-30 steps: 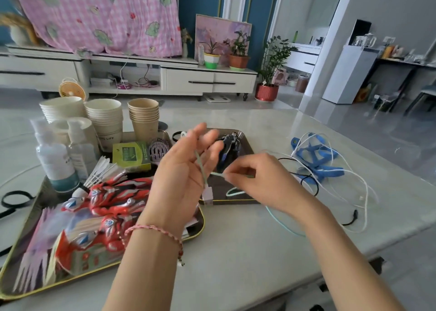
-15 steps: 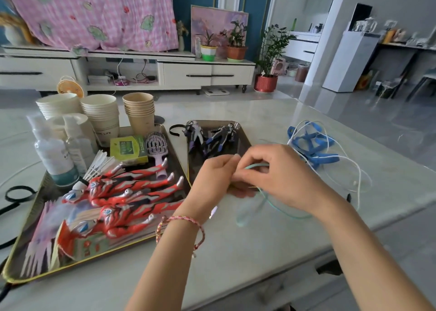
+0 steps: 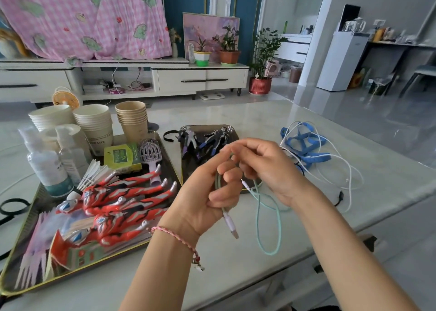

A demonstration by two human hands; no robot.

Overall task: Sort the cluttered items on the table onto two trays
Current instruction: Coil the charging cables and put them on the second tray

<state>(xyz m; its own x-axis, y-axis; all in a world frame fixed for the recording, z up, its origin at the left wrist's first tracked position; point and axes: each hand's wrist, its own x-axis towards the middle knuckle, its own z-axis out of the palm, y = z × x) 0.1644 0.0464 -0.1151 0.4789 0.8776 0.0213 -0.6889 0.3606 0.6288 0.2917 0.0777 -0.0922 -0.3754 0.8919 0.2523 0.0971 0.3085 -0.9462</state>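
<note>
Vs. half a sec ago, the left hand has turned palm-up. Its fingers are curled round the folded mint-green USB cable, w/ the USB-A plug poking out below. The right hand pinches the cable by its small plug, and the loop now hangs lower over the table.

L to R: left tray w/ spray bottles, paper cups, red figures, green box, hairbrush. Right tray holds dark figures; the hands hide its near part. Far right: blue straps & white cable.
</note>
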